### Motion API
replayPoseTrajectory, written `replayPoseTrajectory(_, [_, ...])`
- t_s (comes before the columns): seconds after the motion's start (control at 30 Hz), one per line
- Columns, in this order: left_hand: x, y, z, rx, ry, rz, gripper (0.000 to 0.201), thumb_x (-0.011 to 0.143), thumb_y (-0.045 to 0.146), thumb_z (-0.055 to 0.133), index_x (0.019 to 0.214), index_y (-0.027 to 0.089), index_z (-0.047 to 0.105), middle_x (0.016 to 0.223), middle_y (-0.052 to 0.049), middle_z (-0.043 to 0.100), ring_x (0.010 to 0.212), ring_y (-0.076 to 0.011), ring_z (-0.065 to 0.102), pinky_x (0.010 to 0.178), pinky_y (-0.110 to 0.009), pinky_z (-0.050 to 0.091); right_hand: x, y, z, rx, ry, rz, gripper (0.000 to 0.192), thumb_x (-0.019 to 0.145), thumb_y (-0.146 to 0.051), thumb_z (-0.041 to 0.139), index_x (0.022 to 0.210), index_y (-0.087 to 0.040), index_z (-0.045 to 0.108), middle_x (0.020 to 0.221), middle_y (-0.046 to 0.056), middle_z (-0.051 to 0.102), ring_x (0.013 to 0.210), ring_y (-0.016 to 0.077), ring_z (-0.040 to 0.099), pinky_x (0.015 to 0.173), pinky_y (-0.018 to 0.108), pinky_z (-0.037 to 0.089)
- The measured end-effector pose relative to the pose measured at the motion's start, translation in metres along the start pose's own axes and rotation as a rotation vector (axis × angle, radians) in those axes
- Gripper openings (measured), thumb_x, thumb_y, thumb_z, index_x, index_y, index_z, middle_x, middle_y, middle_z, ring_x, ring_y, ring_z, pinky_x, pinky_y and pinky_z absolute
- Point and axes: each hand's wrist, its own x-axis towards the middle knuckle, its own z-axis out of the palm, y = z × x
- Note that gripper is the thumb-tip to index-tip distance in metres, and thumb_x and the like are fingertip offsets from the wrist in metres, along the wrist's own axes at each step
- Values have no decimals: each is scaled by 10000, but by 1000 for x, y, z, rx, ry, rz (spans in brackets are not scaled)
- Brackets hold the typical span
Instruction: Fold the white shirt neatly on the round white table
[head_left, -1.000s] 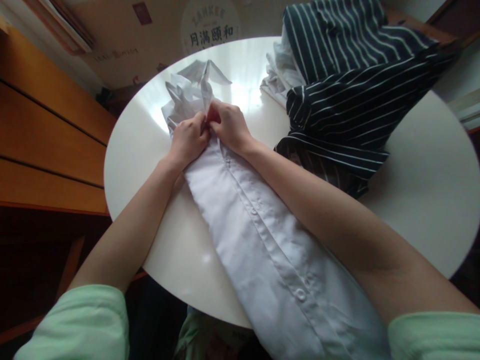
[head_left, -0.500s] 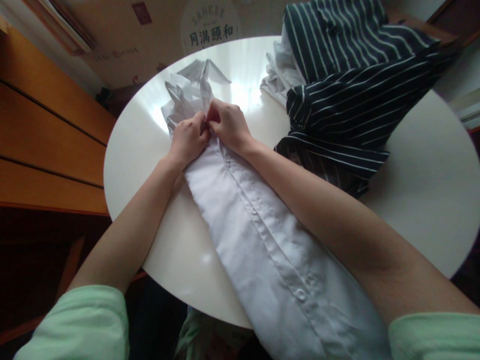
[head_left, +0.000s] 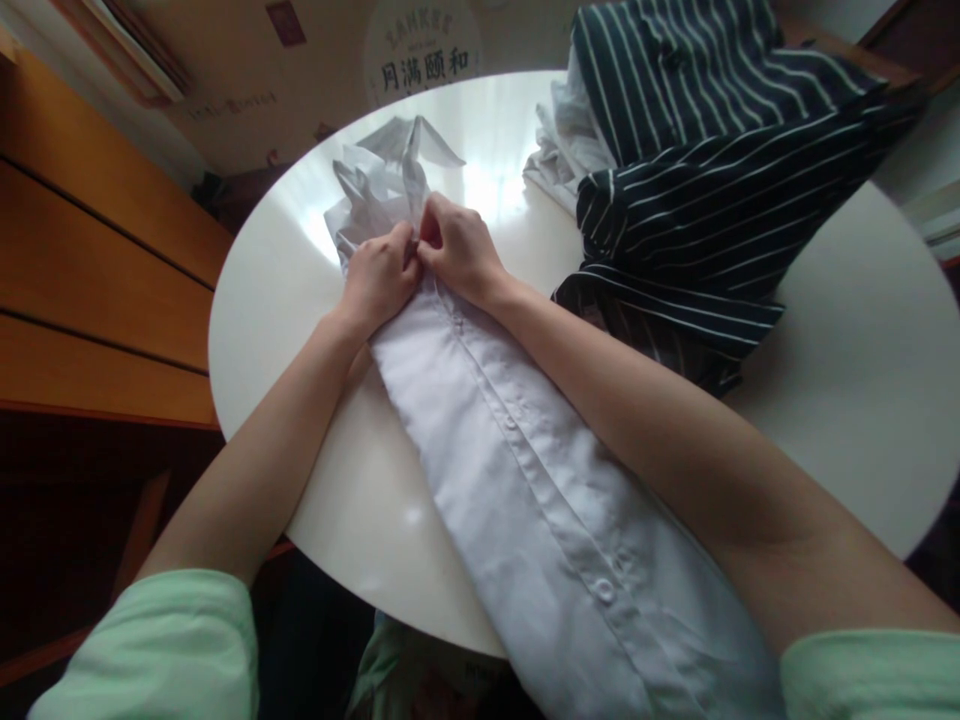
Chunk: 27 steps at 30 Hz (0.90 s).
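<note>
Desk (head_left: 277, 300): white, round.
White shirt (head_left: 465, 450): on it, far left to near right, far end crumpled.
Striped garment (head_left: 735, 200): far right, apart from the shirt.
Left hand (head_left: 381, 275), right hand (head_left: 459, 250): fingertips together, pinching the shirt's far part; contact point hidden from me.
Buttons (head_left: 604, 590): nearer front lies flat, I judge finished; pinched spot, unfinished.

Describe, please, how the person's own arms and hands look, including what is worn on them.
The left sleeve and right sleeve are plain light green cloth, with no marking visible, and leave the forearms bare. The left hand and right hand are ungloved and unadorned, as far as they show.
</note>
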Motion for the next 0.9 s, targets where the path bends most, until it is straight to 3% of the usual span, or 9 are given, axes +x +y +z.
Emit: replayPoseTrajectory(0.9, [-1, 3, -2, 3, 10, 12, 224, 826, 218, 436, 1008, 205, 565, 875, -59, 660, 985, -261, 598, 864, -350, 421, 1, 2, 1, 13, 0, -10, 133, 767, -143, 438, 851, -174, 536, 871, 55, 594, 816, 158, 523, 780, 261, 415])
